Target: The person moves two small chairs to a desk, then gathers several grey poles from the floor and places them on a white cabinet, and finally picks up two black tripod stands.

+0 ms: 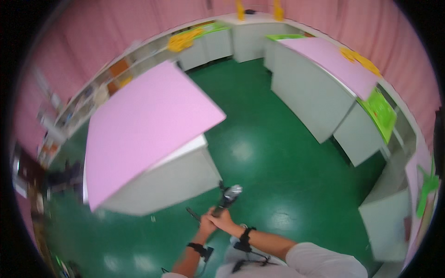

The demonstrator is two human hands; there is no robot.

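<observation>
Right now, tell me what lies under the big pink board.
The pink board rests tilted on a white cabinet, overhanging it. The cabinet's top is covered. Both hands grip a dark tool nearby.

Bright even overhead light; glare patches on green floor [259,153]; motion blur throughout; fisheye bending, dark rim.

a dark, silver-tipped handheld tool [228,198], tilted upward over the green floor, beside the pink-topped table
</observation>
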